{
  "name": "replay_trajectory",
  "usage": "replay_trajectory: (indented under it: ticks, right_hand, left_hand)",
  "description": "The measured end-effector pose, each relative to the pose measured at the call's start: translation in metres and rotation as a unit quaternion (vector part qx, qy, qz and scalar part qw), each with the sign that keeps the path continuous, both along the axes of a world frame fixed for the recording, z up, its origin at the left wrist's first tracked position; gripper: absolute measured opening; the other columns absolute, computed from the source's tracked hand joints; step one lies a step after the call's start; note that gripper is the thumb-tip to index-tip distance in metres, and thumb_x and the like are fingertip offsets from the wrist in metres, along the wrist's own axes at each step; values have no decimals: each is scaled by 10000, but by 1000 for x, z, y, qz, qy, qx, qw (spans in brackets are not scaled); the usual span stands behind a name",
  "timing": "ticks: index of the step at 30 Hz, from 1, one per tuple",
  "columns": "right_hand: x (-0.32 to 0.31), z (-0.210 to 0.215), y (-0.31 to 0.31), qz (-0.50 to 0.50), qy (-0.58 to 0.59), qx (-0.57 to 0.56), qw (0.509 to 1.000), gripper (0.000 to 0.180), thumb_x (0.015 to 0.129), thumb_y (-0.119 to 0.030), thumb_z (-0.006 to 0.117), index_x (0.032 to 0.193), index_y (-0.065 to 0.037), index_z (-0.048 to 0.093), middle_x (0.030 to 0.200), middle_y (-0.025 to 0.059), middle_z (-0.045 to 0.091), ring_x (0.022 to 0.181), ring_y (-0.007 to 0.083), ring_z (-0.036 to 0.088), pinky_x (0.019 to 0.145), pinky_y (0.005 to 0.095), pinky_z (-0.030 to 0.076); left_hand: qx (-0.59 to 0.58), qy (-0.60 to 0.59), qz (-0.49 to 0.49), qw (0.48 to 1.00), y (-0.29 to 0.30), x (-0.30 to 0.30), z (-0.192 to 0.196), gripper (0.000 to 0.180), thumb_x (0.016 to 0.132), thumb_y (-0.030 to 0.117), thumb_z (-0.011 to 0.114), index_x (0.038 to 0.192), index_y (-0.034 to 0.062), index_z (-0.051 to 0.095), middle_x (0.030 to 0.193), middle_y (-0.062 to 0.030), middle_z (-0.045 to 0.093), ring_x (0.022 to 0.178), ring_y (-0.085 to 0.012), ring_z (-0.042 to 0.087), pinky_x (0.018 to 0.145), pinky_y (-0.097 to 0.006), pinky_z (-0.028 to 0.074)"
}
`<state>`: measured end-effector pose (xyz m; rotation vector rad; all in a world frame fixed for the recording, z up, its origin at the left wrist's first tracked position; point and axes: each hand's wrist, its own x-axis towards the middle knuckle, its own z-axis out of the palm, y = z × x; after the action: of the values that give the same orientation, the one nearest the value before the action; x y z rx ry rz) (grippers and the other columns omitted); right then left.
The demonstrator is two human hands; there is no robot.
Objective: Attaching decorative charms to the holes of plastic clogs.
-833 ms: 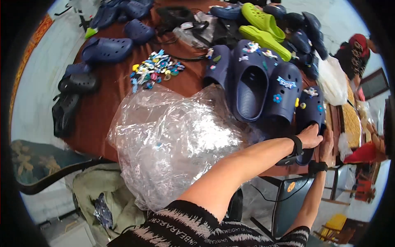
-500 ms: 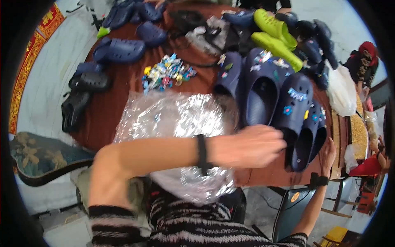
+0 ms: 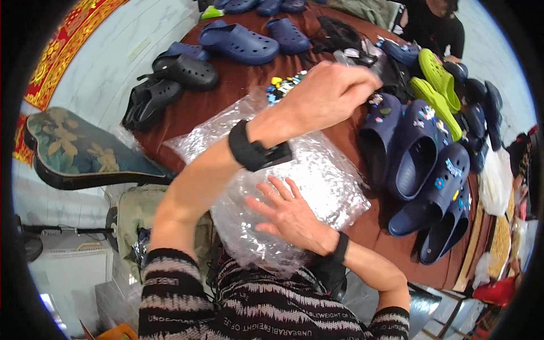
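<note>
Tablecloth [image 3: 385, 249], two hands [image 3: 294, 218], one bag [image 3: 334, 175]

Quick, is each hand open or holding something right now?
Left hand: blurred, partly curled; can't tell if it's holding anything.
Right hand: open, spread over the clear plastic.

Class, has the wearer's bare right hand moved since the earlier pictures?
Yes: against the brown cloth-covered table, the right hand moved leftward, from beside the navy-blue round-toed clogs to over the crumpled clear plastic.
</note>
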<state>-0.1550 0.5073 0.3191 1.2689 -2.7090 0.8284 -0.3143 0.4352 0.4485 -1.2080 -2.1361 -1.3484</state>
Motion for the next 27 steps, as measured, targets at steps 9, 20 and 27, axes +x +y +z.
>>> replay_trajectory:
  ticks: [9,20,27]
  right_hand:
    - [-16,-70,5,-47,-12,98,994,579,867,-414,645,1375,-176,504,1450,130,412,1374,405,315,1099,599,246]
    - [-96,-41,56,-203,30,19,979,715,786,-312,758,1352,-10,442,1329,247,474,1242,430,440,1024,453,395]
    - [-102,-34,55,-299,-144,168,928,1032,674,-376,837,1451,-8,265,1275,260,544,1132,412,560,878,491,487]
  left_hand:
    - [112,-55,111,986,-142,96,86,298,993,111,445,1164,-59,620,994,-124,678,940,-220,667,936,-368,504]
    - [198,-530,468,679,-237,230,-175,963,822,533,712,1499,56,220,1475,-208,315,1366,-330,314,1115,-493,274]
    - [367,-673,97,635,-213,239,-187,659,962,441,571,1481,166,273,1367,-66,447,1268,-225,432,1058,-488,360]
